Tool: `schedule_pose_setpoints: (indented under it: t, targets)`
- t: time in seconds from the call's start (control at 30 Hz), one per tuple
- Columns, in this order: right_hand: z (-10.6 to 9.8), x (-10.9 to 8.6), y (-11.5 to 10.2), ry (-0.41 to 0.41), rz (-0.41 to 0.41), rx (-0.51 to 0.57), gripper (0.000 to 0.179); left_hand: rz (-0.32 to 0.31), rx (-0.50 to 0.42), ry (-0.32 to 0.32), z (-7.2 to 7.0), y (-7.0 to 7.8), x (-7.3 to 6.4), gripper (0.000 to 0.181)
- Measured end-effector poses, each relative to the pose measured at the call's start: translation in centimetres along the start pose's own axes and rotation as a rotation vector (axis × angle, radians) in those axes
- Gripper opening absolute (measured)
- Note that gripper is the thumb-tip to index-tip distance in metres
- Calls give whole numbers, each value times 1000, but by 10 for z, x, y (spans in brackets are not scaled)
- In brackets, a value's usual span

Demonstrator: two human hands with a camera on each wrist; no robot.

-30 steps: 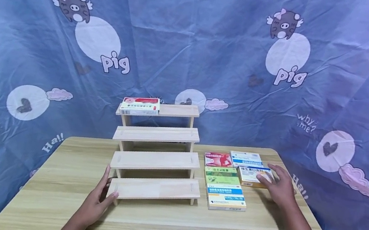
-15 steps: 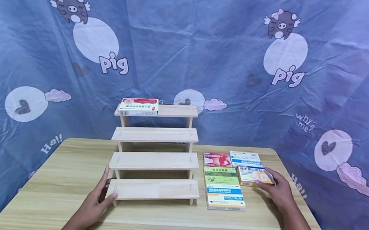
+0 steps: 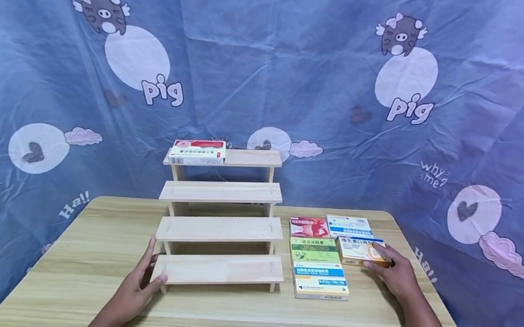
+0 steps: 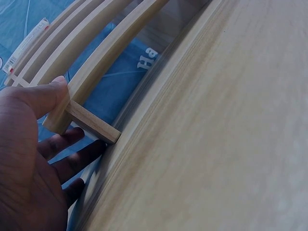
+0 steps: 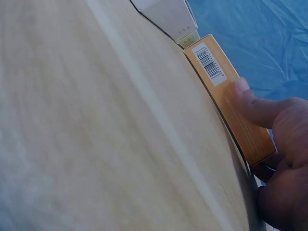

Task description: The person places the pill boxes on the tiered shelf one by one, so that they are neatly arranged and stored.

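A pale wooden stepped shelf (image 3: 218,269) stands mid-table in the head view. My left hand (image 3: 137,285) grips the left end of its lowest step, thumb on top and fingers below the board, as the left wrist view shows. Over on the right, my right hand (image 3: 396,274) holds the right end of a white-and-orange medicine box (image 3: 353,251). In the right wrist view its thumb presses the orange side (image 5: 226,101) near the barcode; the other fingers are mostly hidden behind the box. The box lies on the table beside other medicine boxes.
A red-and-white medicine box (image 3: 198,153) lies on the top step, at the left. Left of the held box lie a red box (image 3: 308,227), a green box (image 3: 314,250) and a blue-and-white box (image 3: 320,282); another blue-and-white box (image 3: 347,225) lies behind it. A blue printed cloth (image 3: 277,73) hangs behind the table.
My right hand has come down from over the orange-and-white medicine box and closed round its right end. My left hand keeps its hold on the stepped shelf.
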State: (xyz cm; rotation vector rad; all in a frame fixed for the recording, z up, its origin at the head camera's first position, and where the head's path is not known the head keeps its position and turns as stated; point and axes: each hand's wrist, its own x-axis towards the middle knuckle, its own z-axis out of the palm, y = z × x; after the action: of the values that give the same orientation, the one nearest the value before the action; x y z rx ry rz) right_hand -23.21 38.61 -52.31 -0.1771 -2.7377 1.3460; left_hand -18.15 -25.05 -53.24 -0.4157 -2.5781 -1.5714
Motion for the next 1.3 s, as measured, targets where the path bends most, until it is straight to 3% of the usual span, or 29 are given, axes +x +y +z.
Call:
schedule_pose_setpoints:
  t: [0.47, 1.3]
  targets:
    - [1, -1, 1, 11, 8, -61, 76, -1, -5, 2, 0, -1, -1, 93]
    - [0, -2, 0, 43, 65, -51, 76, 20, -20, 7, 1, 0, -1, 93]
